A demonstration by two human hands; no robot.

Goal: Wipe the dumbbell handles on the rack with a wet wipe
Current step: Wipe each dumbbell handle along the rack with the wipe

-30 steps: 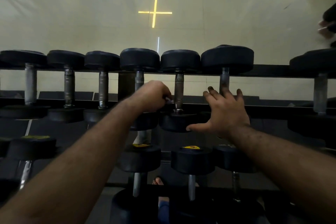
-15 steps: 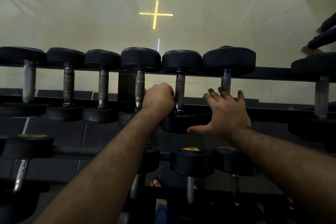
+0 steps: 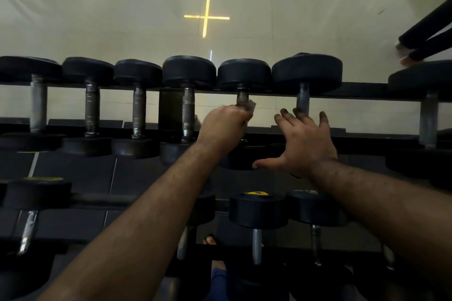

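pale tiled floor lies beyond the black steel dumbbell rack. left hand curls round a crumpled grey wet wipe on the fifth metal dumbbell handle. right hand rests beside it, fingers spread.

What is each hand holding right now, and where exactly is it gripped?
The left hand grips a wet wipe around the dumbbell handle, mid-shaft. The right hand holds nothing, fingers spread.

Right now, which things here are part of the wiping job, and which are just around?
Part of the job:
- left hand gripping the wet wipe on a dumbbell handle
- right hand, spread open beside it
- other top-row handles
- the rack

Just around:
- yellow cross on the floor
- lower-row dumbbells
- another person's legs
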